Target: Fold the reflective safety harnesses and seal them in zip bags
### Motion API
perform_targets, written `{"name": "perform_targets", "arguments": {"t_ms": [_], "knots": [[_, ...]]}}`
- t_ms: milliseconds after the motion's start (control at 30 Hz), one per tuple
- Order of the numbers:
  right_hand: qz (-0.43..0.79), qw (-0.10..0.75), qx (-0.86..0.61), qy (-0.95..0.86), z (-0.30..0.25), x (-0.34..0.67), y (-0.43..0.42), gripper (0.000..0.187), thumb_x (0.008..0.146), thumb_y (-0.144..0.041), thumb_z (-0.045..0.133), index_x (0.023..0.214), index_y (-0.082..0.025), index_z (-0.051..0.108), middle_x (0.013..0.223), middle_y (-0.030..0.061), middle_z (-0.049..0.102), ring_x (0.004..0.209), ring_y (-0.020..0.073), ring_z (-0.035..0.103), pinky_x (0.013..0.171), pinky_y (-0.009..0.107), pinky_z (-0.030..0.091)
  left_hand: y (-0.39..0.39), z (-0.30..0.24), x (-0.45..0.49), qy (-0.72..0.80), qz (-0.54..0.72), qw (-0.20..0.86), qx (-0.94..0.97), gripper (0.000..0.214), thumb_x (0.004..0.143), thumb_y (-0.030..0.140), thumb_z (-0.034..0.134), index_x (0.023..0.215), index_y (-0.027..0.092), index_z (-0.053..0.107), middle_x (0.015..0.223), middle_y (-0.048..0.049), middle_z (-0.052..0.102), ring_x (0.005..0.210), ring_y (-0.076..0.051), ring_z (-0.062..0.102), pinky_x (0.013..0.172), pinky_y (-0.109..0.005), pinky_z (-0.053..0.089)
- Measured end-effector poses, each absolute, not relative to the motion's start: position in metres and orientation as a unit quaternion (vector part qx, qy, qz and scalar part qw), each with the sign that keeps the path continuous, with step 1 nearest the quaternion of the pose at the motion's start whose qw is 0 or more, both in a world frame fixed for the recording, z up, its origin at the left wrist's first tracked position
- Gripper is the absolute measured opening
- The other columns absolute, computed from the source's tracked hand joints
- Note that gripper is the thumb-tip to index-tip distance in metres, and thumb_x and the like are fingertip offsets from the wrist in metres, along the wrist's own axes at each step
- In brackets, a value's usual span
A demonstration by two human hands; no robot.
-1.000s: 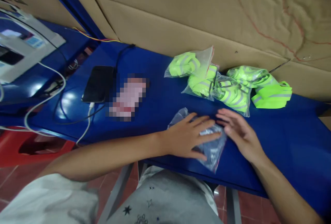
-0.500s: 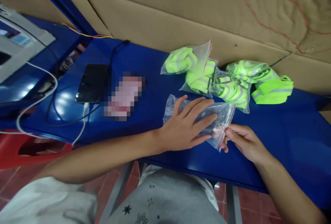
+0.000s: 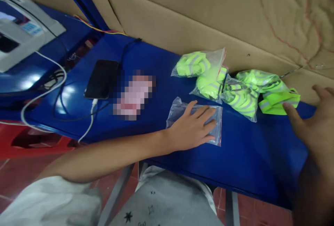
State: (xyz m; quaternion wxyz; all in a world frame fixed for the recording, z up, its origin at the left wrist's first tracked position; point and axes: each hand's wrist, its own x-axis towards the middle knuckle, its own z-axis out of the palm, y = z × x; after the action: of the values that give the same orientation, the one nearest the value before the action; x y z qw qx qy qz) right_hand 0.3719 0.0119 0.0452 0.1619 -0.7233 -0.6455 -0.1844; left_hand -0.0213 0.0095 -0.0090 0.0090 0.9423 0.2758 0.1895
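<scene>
Under my left hand (image 3: 193, 128) a clear zip-lock bag (image 3: 175, 109) with a red seal line lies flat on the blue table (image 3: 156, 170). The fingers of that hand are spread over the bag, pressing on it. My right hand (image 3: 317, 125) is raised at the right, thumb and fingers apart, with nothing in it that I can see. Just beyond its thumb lies a loose neon-yellow reflective strap (image 3: 279, 102), folded in a bundle. Several bags of similar straps (image 3: 241, 95) sit in a row to the left of it.
A black phone (image 3: 101, 79) with a white charging cable (image 3: 91, 125) lies at the left, beside a blurred-out pinkish item (image 3: 135, 95). A brown cardboard panel (image 3: 182, 17) closes off the back. A red stool (image 3: 31, 140) stands at the lower left.
My right hand has let go of the bag's sealed edge and moved right, up towards the loose strap. The bag now lies flatter under my left hand, which stays on it.
</scene>
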Motion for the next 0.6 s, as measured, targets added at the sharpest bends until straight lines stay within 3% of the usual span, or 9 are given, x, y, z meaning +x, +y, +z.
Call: {"name": "perform_targets", "arguments": {"t_ms": [67,133,200,367,500,567,600], "knots": [[-0.121,0.122,-0.734,-0.657,0.036,0.383,0.028,0.090,0.091,-0.072,0.061,0.160,-0.017,0.043,0.159,0.0248,0.049,0.153,0.0375,0.044,0.125,0.054,0.035,0.009,-0.007,-0.022,0.272,0.200,0.006,0.941,0.039,0.104,0.048,0.056,0.125,0.017,0.067,0.150,-0.0163,0.057,0.137,-0.031,0.053,0.117,-0.061,0.033],[-0.067,0.087,-0.731,-0.674,0.021,0.390,0.038,0.078,0.095,-0.064,0.059,0.155,-0.016,0.049,0.154,0.0243,0.054,0.150,0.0353,0.048,0.123,0.048,0.039,0.010,-0.007,-0.024,0.273,0.212,0.003,0.938,0.036,0.105,0.047,0.056,0.120,0.017,0.069,0.147,-0.0159,0.059,0.134,-0.031,0.056,0.117,-0.060,0.034],[-0.070,0.077,-0.747,-0.657,0.007,0.394,0.041,0.077,0.093,-0.067,0.058,0.151,-0.018,0.053,0.156,0.0233,0.052,0.149,0.0383,0.048,0.121,0.051,0.040,0.011,-0.007,-0.025,0.275,0.220,-0.003,0.936,0.033,0.105,0.044,0.056,0.118,0.016,0.069,0.144,-0.0152,0.061,0.131,-0.030,0.057,0.116,-0.059,0.034],[-0.053,0.129,-0.752,-0.644,-0.004,0.407,0.040,0.101,0.082,-0.084,0.057,0.161,-0.022,0.039,0.166,0.0207,0.040,0.156,0.0390,0.038,0.122,0.056,0.036,0.012,-0.009,-0.026,0.273,0.222,-0.001,0.936,0.029,0.106,0.039,0.054,0.115,0.016,0.069,0.139,-0.0142,0.062,0.128,-0.031,0.059,0.115,-0.060,0.034],[-0.024,0.083,-0.789,-0.608,0.002,0.424,0.047,0.122,0.063,-0.085,0.076,0.155,-0.010,0.045,0.150,0.0288,0.054,0.142,0.0431,0.051,0.115,0.050,0.043,0.015,-0.012,-0.026,0.275,0.212,0.023,0.938,0.031,0.107,0.041,0.052,0.113,0.016,0.069,0.135,-0.0141,0.064,0.124,-0.030,0.060,0.114,-0.060,0.035],[-0.009,0.038,-0.795,-0.605,0.008,0.433,0.049,0.118,0.061,-0.077,0.084,0.153,-0.012,0.049,0.147,0.0283,0.057,0.141,0.0407,0.053,0.111,0.044,0.045,0.017,-0.013,-0.027,0.269,0.203,0.045,0.940,0.035,0.107,0.044,0.051,0.115,0.016,0.070,0.136,-0.0155,0.063,0.124,-0.031,0.060,0.113,-0.060,0.036],[0.004,0.021,-0.787,-0.616,0.011,0.436,0.050,0.108,0.069,-0.073,0.083,0.154,-0.015,0.049,0.149,0.0260,0.057,0.144,0.0374,0.051,0.111,0.041,0.044,0.019,-0.014,-0.027,0.260,0.200,0.055,0.943,0.037,0.106,0.046,0.052,0.117,0.016,0.070,0.139,-0.0164,0.062,0.126,-0.032,0.059,0.114,-0.060,0.035]]}}
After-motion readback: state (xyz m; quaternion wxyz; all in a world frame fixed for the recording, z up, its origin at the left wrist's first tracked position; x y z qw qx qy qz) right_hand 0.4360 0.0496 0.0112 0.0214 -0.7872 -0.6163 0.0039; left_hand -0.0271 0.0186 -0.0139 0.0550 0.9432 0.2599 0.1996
